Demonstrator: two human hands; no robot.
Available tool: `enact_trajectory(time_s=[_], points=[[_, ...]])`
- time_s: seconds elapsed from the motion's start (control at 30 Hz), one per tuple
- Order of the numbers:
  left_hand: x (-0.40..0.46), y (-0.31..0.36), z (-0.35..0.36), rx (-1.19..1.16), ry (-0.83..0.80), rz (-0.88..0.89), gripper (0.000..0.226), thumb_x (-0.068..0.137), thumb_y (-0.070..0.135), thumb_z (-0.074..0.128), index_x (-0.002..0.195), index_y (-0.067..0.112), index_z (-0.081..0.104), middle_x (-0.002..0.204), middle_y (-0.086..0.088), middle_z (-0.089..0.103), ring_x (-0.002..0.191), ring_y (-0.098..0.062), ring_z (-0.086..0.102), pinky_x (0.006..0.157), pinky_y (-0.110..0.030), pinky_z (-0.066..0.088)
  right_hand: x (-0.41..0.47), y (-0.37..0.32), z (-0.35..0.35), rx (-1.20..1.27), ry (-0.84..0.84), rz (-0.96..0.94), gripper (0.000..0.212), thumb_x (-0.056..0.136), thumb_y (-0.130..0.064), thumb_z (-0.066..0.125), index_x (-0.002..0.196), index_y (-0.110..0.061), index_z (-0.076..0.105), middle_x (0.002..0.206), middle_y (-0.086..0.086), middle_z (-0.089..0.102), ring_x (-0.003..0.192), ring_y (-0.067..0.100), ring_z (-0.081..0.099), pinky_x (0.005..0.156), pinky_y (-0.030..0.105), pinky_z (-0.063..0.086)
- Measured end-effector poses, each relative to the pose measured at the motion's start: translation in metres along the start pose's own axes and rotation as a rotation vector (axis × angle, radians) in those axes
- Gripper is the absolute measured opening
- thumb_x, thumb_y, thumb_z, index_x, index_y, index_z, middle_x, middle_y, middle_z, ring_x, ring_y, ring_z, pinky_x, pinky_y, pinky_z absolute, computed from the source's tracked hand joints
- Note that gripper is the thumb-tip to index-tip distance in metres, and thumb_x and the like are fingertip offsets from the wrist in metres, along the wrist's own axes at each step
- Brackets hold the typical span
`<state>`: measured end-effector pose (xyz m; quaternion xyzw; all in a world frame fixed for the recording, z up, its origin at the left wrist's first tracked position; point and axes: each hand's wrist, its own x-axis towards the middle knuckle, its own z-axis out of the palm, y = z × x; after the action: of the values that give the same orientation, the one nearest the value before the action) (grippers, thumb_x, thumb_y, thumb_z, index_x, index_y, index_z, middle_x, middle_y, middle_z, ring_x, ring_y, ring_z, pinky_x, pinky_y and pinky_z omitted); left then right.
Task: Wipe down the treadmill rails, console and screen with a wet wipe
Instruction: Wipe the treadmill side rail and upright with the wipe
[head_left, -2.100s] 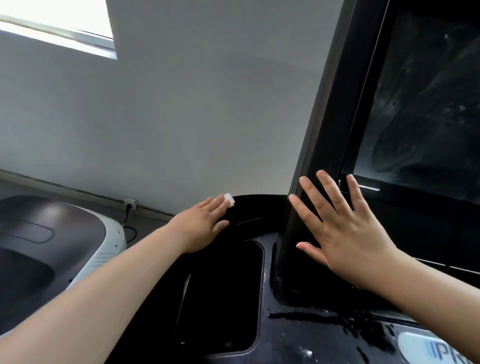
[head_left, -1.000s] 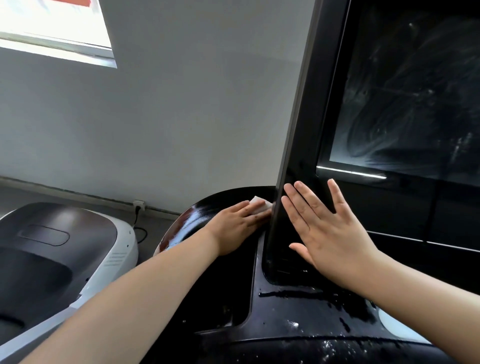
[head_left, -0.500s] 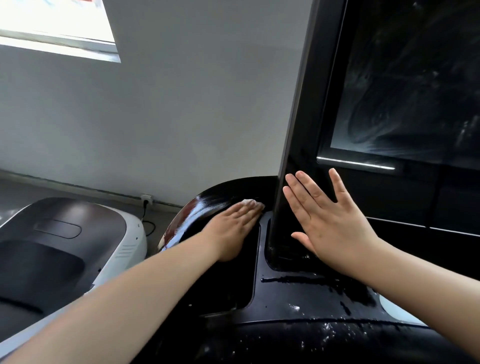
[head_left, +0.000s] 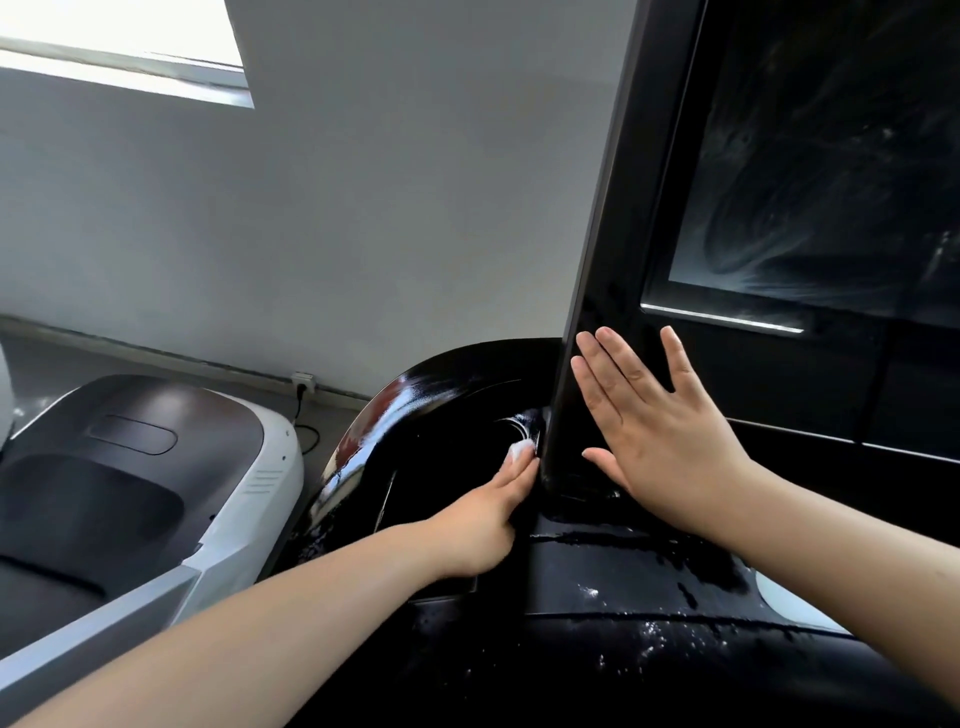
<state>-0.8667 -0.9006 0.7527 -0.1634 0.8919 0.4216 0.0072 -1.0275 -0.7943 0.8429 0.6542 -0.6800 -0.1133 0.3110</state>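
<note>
left hand (head_left: 488, 512): straight fingers press wet wipe (head_left: 521, 451) onto console (head_left: 447, 415) | right hand (head_left: 660, 431): flat, fingers spread, on screen (head_left: 831, 171) frame

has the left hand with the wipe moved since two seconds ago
Yes. The left hand has slid the wipe rightward across the console, from its curved outer rim to the foot of the screen panel.

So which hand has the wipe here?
The left hand: its fingers press the white wet wipe onto the black console. The right hand lies flat and bare on the screen frame.
</note>
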Motion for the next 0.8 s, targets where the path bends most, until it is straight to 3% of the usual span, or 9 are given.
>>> enact_trajectory(time_s=[0.17,0.27,0.4,0.47,0.57,0.67,0.8], points=[[0.030,0.007,-0.018,-0.043,0.110,-0.108,0.074,0.083,-0.018,0.036,0.148,0.004,0.008,0.157,-0.010,-0.004,0.144,-0.017,-0.005,0.110,-0.014,-0.004,0.003,0.000,0.001,-0.014,-0.005,-0.009,0.088,0.075,-0.044,0.066,0.139,0.007,0.035,0.149,0.023,0.032,0.141,0.031,0.020,0.112,0.057,0.003],[0.021,0.009,-0.013,0.003,0.093,-0.081,0.073,0.084,-0.016,0.034,0.149,0.008,0.010,0.157,-0.005,-0.003,0.145,-0.015,0.000,0.101,0.000,-0.004,0.003,0.002,0.000,-0.002,-0.024,-0.017,0.087,0.076,-0.044,0.065,0.139,0.007,0.034,0.149,0.023,0.032,0.141,0.030,0.019,0.113,0.055,0.000],[-0.011,0.009,0.003,0.016,0.023,-0.113,0.076,0.083,-0.013,0.033,0.149,0.010,0.003,0.157,-0.005,-0.010,0.144,-0.012,-0.006,0.106,-0.009,-0.003,-0.004,-0.006,-0.002,0.071,-0.024,-0.035,0.075,0.081,-0.038,0.062,0.138,0.006,0.039,0.149,0.021,0.033,0.140,0.030,0.022,0.114,0.053,0.003],[-0.029,0.012,0.010,0.040,-0.009,-0.123,0.077,0.083,-0.011,0.033,0.150,0.010,0.000,0.157,-0.005,-0.012,0.145,-0.014,-0.003,0.105,-0.009,-0.003,-0.015,-0.017,-0.002,0.132,-0.034,-0.095,0.065,0.088,-0.037,0.049,0.137,0.004,0.040,0.148,0.019,0.035,0.139,0.028,0.025,0.114,0.050,0.005],[-0.059,0.021,0.020,0.090,-0.041,-0.106,0.074,0.086,-0.007,0.032,0.150,0.010,-0.003,0.156,-0.005,-0.015,0.145,-0.015,-0.004,0.101,-0.004,-0.008,-0.038,-0.034,-0.002,0.234,-0.123,-0.178,0.064,0.087,-0.039,0.030,0.134,0.001,0.049,0.144,0.017,0.044,0.135,0.027,0.039,0.113,0.044,0.015],[-0.089,0.030,0.028,0.138,-0.097,-0.042,0.069,0.090,-0.004,0.029,0.150,0.009,-0.003,0.156,-0.002,-0.016,0.142,-0.008,-0.014,0.096,0.000,-0.018,-0.057,-0.039,-0.005,0.303,-0.192,-0.186,0.062,0.088,-0.041,0.031,0.126,-0.002,0.059,0.134,0.013,0.056,0.124,0.025,0.053,0.106,0.040,0.024],[-0.097,0.040,0.033,0.176,-0.139,-0.007,0.065,0.093,0.000,0.030,0.150,0.008,0.000,0.157,-0.002,-0.014,0.142,-0.005,-0.013,0.101,-0.003,-0.016,-0.069,-0.038,-0.004,0.341,-0.233,-0.140,0.060,0.087,-0.042,0.032,0.118,-0.004,0.065,0.123,0.011,0.064,0.116,0.023,0.060,0.103,0.039,0.026]])
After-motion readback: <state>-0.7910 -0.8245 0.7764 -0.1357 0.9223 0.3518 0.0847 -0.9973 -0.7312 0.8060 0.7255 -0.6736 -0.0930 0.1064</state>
